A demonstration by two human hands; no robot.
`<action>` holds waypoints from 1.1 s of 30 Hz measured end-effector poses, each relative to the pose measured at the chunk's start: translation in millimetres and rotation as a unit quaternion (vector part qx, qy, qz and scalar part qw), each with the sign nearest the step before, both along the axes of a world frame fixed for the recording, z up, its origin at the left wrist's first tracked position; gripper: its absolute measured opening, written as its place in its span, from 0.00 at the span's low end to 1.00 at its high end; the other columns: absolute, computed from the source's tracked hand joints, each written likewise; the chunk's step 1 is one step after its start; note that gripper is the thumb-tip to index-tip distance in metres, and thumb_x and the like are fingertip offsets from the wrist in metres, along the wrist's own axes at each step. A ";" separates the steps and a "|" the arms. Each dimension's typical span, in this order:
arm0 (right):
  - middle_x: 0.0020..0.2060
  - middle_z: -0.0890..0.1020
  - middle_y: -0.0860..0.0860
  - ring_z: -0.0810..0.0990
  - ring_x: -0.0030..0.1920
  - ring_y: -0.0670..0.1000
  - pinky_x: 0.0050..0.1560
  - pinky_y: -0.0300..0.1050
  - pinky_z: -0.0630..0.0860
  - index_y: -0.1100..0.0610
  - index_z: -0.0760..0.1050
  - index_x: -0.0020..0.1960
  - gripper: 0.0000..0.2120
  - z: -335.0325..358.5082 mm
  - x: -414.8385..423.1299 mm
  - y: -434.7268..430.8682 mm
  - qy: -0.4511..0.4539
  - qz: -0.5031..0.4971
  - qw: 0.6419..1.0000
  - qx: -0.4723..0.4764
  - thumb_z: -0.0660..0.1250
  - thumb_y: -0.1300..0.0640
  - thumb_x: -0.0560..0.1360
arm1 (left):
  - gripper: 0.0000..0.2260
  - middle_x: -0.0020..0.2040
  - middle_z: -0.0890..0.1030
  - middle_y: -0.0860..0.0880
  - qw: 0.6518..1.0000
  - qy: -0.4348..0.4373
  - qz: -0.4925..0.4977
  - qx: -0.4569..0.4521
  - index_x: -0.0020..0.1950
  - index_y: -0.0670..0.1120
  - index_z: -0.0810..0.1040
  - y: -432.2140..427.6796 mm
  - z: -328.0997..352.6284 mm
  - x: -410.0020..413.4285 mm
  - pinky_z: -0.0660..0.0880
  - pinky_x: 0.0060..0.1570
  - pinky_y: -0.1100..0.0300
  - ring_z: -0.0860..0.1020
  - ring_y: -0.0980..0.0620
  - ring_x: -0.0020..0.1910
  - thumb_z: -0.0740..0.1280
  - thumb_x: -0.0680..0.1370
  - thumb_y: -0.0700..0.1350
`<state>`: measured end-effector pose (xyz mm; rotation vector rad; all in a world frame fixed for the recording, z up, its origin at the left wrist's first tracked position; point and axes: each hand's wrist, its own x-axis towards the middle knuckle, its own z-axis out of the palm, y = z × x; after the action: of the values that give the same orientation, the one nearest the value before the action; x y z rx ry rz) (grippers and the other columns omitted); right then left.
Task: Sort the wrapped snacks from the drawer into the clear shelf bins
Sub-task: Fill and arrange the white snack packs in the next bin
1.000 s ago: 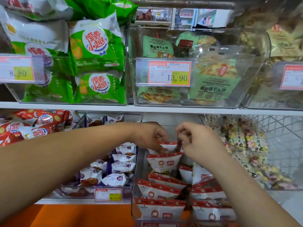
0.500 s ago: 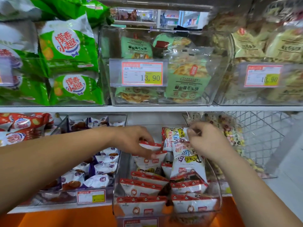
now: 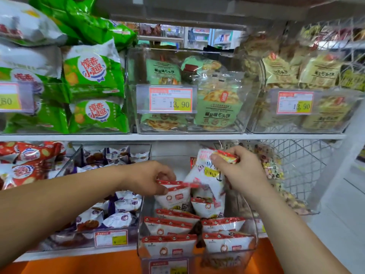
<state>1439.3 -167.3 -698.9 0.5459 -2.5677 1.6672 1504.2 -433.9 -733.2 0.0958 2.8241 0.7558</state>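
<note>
The red-and-white packets (image 3: 167,226) stand in rows inside the middle clear bin (image 3: 255,232) on the lower shelf (image 3: 79,252). The person's left hand (image 3: 150,178) is over the back part of this bin and pinches the red top edge of one packet between thumb and fingers. The right hand (image 3: 243,171) is above the back right corner of the bin. Its thumb and fingers pinch a small wrapped snack (image 3: 226,156) with a red and yellow edge. A white packet with coloured writing (image 3: 205,173) hangs just under it, partly blurred, so I cannot tell if the hand grips it too.

Just beside the bin on the left is another clear bin (image 3: 68,168) with purple-and-white packets (image 3: 122,208). To the right of the bin is a wire basket (image 3: 312,167) with bags of coloured sweets (image 3: 273,171). Above the bin, on the upper shelf (image 3: 177,137), a clear box (image 3: 132,86) holds pale green biscuit packs (image 3: 218,107) and carries a price tag (image 3: 170,99) reading 13,90. Left of that box lie green bags (image 3: 94,80).
</note>
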 end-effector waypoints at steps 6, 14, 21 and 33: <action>0.48 0.84 0.55 0.87 0.42 0.55 0.41 0.50 0.86 0.58 0.76 0.55 0.10 -12.3 16.0 -45.4 -0.191 0.018 0.969 -0.155 0.73 0.58 0.77 | 0.30 0.51 0.84 0.51 0.963 0.014 0.065 0.262 0.65 0.49 0.76 -2.6 12.1 10.1 0.76 0.55 0.56 0.83 0.52 0.50 0.80 0.68 0.59; 0.39 0.84 0.49 0.84 0.40 0.51 0.43 0.47 0.78 0.52 0.79 0.50 0.13 -15.3 15.0 -60.4 -0.099 0.010 0.993 -0.068 0.69 0.42 0.79 | 0.30 0.53 0.76 0.34 0.934 0.022 0.178 0.310 0.54 0.41 0.80 -3.5 14.6 8.3 0.73 0.59 0.56 0.81 0.52 0.42 0.78 0.69 0.65; 0.60 0.78 0.55 0.83 0.56 0.57 0.63 0.56 0.79 0.51 0.72 0.67 0.13 -27.2 7.0 -70.7 -0.282 0.082 0.935 -0.199 0.62 0.57 0.83 | 0.13 0.48 0.83 0.34 0.851 0.031 0.268 0.451 0.59 0.35 0.74 10.4 18.1 4.1 0.82 0.55 0.44 0.84 0.42 0.44 0.70 0.81 0.42; 0.48 0.85 0.46 0.83 0.51 0.42 0.48 0.33 0.78 0.54 0.58 0.81 0.42 -51.3 8.7 -63.7 -0.134 0.145 0.976 0.092 0.77 0.62 0.73 | 0.13 0.39 0.78 0.50 0.934 0.197 0.256 0.151 0.55 0.43 0.80 -0.1 14.4 -11.5 0.70 0.36 0.67 0.75 0.56 0.36 0.63 0.84 0.52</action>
<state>1448.1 -231.0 -750.2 0.7921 -2.9834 1.6978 1492.7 -434.0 -718.8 -0.5196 3.1098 1.4238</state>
